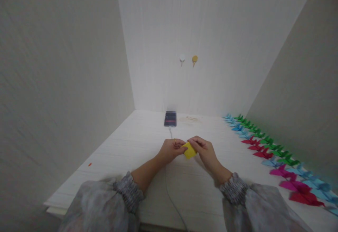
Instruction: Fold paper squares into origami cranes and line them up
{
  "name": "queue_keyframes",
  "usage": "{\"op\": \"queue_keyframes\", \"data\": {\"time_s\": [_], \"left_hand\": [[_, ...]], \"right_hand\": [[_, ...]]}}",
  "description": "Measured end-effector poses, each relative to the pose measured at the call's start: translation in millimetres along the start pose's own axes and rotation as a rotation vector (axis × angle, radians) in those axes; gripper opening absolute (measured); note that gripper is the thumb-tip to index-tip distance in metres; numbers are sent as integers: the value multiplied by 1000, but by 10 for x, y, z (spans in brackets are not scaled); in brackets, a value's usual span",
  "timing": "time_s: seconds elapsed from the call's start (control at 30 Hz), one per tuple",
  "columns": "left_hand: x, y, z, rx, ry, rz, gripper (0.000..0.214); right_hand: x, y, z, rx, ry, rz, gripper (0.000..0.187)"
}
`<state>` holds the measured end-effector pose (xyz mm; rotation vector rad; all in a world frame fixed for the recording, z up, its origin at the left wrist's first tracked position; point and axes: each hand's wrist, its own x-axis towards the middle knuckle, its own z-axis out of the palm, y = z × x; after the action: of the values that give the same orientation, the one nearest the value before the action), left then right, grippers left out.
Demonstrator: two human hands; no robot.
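A small folded piece of yellow paper is held up over the white table, between my two hands. My left hand pinches its left corner with thumb and fingers, and a ring shows on one finger. At the paper's upper right edge, my right hand grips it with the thumb and fingertips. The underside of the paper and some fingertips are hidden.
Folded paper cranes in green, blue, red and pink stand in rows along the table's right side. A pixelated dark device with a white cable is at the back. An orange scrap lies left. Two hooks are on the wall.
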<state>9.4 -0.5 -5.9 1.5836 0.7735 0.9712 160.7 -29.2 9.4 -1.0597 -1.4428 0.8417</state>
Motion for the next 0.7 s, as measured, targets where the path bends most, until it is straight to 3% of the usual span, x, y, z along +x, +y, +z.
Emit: {"op": "queue_keyframes", "data": {"time_s": [0.2,0.47,0.7], "left_hand": [[1,33,7,-87,78,-25,27],[0,60,12,-75,106,-35,23],[2,61,-3,-33,92,-11,25]], "right_hand": [[-8,-47,-15,21,101,-35,16],[-1,-22,-17,114,112,-40,11],[-13,2,-15,205,-9,60,15]]}}
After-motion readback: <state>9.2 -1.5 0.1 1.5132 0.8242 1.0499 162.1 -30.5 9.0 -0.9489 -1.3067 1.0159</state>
